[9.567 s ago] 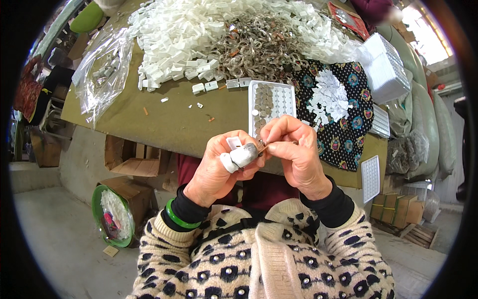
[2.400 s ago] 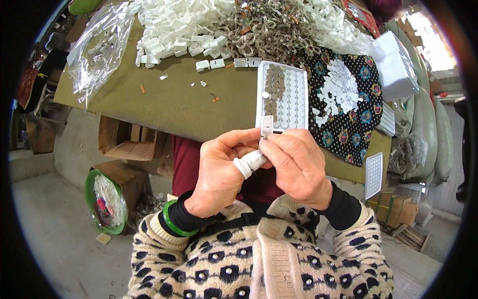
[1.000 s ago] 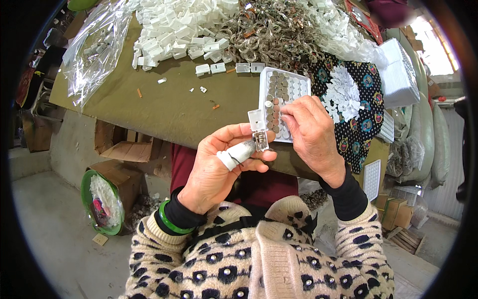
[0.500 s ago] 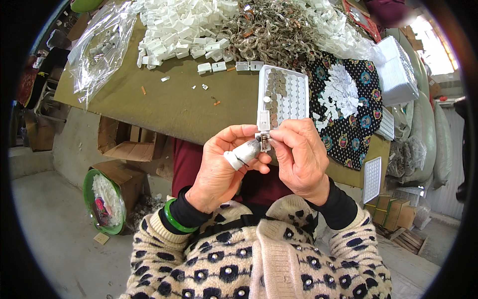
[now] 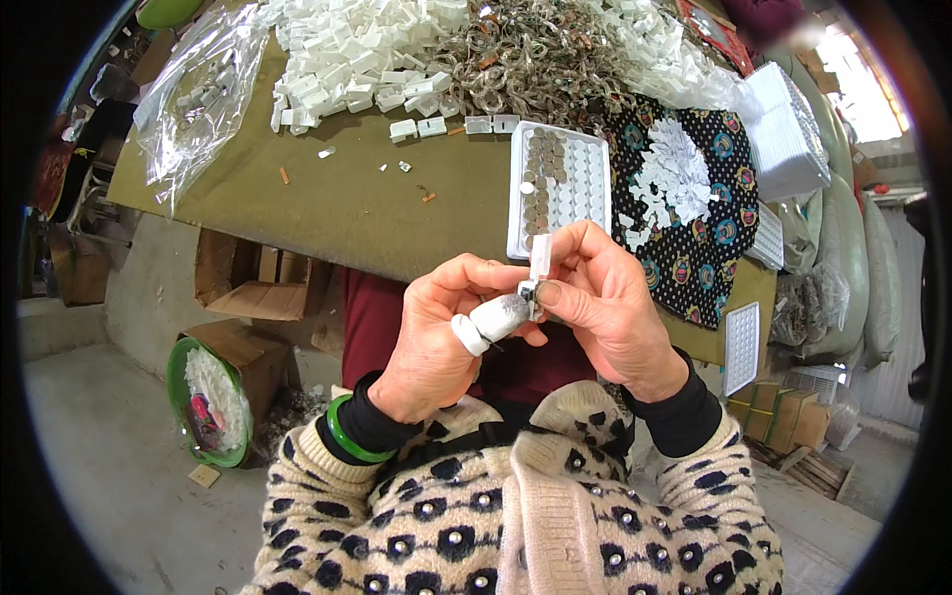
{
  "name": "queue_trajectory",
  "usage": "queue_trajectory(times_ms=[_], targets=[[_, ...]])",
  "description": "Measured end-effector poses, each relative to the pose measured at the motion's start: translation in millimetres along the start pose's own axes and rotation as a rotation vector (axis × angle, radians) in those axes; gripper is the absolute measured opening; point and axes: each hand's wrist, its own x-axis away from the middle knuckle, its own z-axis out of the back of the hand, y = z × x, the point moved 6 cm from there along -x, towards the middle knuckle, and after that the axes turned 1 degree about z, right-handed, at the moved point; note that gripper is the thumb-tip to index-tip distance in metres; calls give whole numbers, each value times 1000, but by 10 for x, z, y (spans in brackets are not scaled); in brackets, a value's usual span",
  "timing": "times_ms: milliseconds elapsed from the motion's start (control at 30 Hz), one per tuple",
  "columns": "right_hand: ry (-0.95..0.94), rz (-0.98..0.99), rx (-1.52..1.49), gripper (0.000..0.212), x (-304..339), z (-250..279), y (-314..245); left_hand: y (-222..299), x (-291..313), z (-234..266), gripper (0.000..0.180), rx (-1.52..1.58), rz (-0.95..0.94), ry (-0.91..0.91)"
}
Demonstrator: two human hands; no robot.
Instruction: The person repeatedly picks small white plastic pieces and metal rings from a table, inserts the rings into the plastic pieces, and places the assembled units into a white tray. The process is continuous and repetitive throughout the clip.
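Left hand (image 5: 426, 332) is closed on a small translucent-white hinged plastic case (image 5: 540, 256), thumb in a white wrap (image 5: 496, 317) with a smudged grey tip, fingers curled beneath; the right hand (image 5: 615, 307) meets it from the other side, thumb pressed to the case's lower half, forefinger partly hidden behind the raised flap; so both are clamped on one piece, held just in front of the table edge, below the shallow white tray (image 5: 517, 213) with its coin-like discs (image 5: 540, 159); what sits inside the case is mostly covered by fingers.

It should handle as very light, stiff and rather slick; the flap and its hinge look the fragile part, likely to crack if bent or twisted; the sounder hold is probably by the side walls of the lower half, flap left free; beyond lie a pile of similar white cases (image 5: 357, 59) and a tangle of clear-sheathed wires (image 5: 526, 64).
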Motion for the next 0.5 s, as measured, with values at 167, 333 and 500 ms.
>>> queue_trajectory(times_ms=[167, 333, 500], targets=[[50, 81, 145, 39, -9, -16, -30, -15, -12, 14, 13, -74, 35, -14], [143, 235, 369, 25, -29, 44, -108, -39, -19, 32, 18, -15, 78, 7], [219, 408, 570, 20, 17, 41, -134, -35, -4, 5, 18, 157, 116, -69]])
